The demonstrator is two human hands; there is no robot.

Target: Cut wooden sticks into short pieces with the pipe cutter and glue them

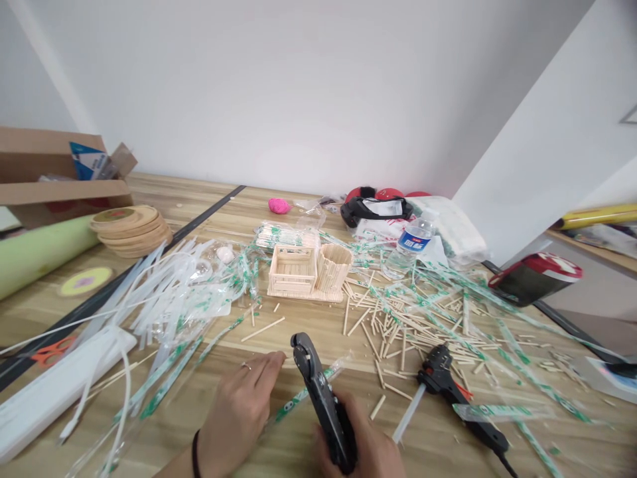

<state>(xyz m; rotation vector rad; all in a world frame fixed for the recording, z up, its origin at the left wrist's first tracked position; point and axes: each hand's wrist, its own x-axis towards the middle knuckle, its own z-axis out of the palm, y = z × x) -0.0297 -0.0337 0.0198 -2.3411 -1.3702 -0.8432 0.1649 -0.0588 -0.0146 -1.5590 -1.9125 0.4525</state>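
Note:
My right hand (365, 441) is closed around a black pliers-like tool (321, 398), whose narrow head points up and away from me. My left hand (243, 405) rests on the tabletop left of the tool, its fingers stretched out side by side; its thumb and palm are hidden. Between the two hands lies a green-printed plastic wrapper (293, 403). Beyond them stands a small holder made of wooden sticks, with a square railed box (293, 271) and a round cup (334, 267) on one stick base. A loose stick (263, 329) lies in front of it.
Loose wooden sticks (398, 325) are scattered at right, beside a black glue gun (448, 382) with its cord. Clear glue sticks and wrappers (184, 299), orange scissors (54, 352) and a white power strip (64, 392) lie at left. A water bottle (411, 245) stands behind the sticks.

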